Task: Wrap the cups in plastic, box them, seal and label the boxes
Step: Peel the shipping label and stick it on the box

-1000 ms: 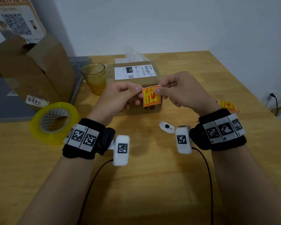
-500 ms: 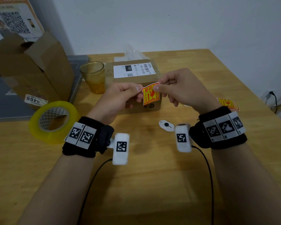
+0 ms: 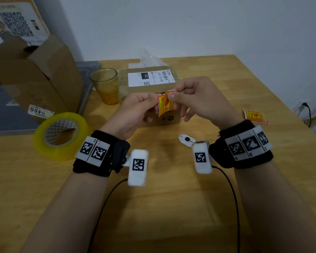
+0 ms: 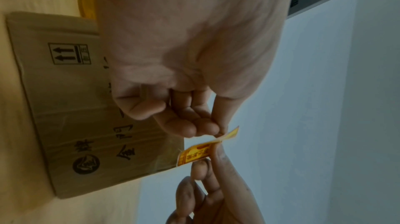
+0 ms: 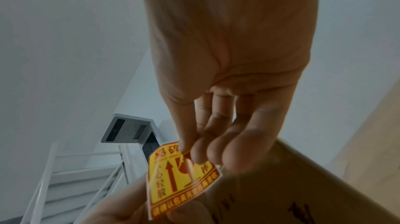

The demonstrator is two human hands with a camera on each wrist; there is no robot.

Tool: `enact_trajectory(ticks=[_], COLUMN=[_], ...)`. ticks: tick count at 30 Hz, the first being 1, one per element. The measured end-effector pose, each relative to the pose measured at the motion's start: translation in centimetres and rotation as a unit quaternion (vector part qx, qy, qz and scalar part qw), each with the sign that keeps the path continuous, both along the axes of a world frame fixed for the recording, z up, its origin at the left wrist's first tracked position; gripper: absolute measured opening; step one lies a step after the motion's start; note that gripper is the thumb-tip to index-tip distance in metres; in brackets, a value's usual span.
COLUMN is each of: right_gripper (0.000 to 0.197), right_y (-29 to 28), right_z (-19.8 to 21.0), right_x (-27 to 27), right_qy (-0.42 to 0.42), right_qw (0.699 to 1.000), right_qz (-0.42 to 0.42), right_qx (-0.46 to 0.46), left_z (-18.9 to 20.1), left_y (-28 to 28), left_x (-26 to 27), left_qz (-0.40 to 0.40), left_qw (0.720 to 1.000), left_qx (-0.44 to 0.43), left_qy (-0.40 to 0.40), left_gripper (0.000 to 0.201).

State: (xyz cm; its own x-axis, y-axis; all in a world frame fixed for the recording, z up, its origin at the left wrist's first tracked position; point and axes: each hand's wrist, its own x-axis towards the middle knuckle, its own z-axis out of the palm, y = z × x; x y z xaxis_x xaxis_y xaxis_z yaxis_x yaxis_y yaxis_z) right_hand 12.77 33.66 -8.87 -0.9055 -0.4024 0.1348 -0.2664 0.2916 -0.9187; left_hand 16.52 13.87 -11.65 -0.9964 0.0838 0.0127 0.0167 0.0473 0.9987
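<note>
A red-and-yellow fragile sticker (image 3: 166, 105) is held in the air in front of a sealed brown box (image 3: 150, 77) that bears a white shipping label. My left hand (image 3: 153, 101) pinches the sticker's left edge; my right hand (image 3: 170, 94) pinches its top corner, which is curled back. The right wrist view shows the sticker (image 5: 177, 179) face-on below my right hand's fingertips (image 5: 201, 154). Seen from the left wrist, the sticker (image 4: 199, 152) is edge-on beside the box (image 4: 75, 107). An amber glass cup (image 3: 105, 84) stands left of the box.
A yellow tape roll (image 3: 60, 135) lies at the left, near a large open carton (image 3: 33, 73). More fragile stickers (image 3: 255, 115) lie at the right. A small white cutter (image 3: 185, 139) rests between my wrists. Clear plastic (image 3: 148, 59) sits behind the box.
The sticker was flat and facing me; now its top corner is bent back and the sticker is turned and curled between both hands. Both hands have stayed in front of the box.
</note>
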Motion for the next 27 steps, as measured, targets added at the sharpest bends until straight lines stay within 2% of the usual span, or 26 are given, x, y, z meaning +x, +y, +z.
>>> enact_trajectory(ticks=[1, 5, 11, 16, 20, 25, 27], right_gripper=[0.008, 0.032, 0.031, 0.021, 0.014, 0.014, 0.015], right_y=[-0.2, -0.9, -1.4, -1.2, 0.8, 4.9, 6.8], right_z=[0.0, 0.0, -0.2, 0.0, 0.5, 1.1, 1.3], right_x=[0.1, 0.3, 0.8, 0.8, 0.8, 0.9, 0.7], right_qy=[-0.003, -0.017, -0.007, -0.012, -0.014, -0.028, -0.031], right_qw=[1.000, 0.998, 1.000, 0.999, 0.998, 0.992, 0.984], right_qz=[-0.002, -0.025, -0.006, -0.020, -0.057, -0.120, -0.170], right_qx=[-0.006, -0.050, 0.010, 0.027, 0.010, -0.016, -0.040], left_z=[0.0, 0.3, 0.2, 0.0, 0.0, 0.3, 0.6], left_y=[0.1, 0.6, 1.0, 1.0, 2.4, 6.2, 8.0], left_x=[0.0, 0.0, -0.2, -0.2, -0.3, -0.8, -1.2], left_qz=[0.006, 0.028, 0.072, 0.064, 0.066, 0.043, 0.037], left_qw=[1.000, 0.999, 0.997, 0.997, 0.997, 0.996, 0.996], left_qx=[-0.008, -0.011, -0.024, -0.035, -0.028, -0.068, -0.072], left_qy=[0.002, 0.010, 0.013, 0.026, 0.011, -0.030, -0.049], left_gripper=[0.031, 0.030, 0.020, 0.024, 0.026, 0.030, 0.033])
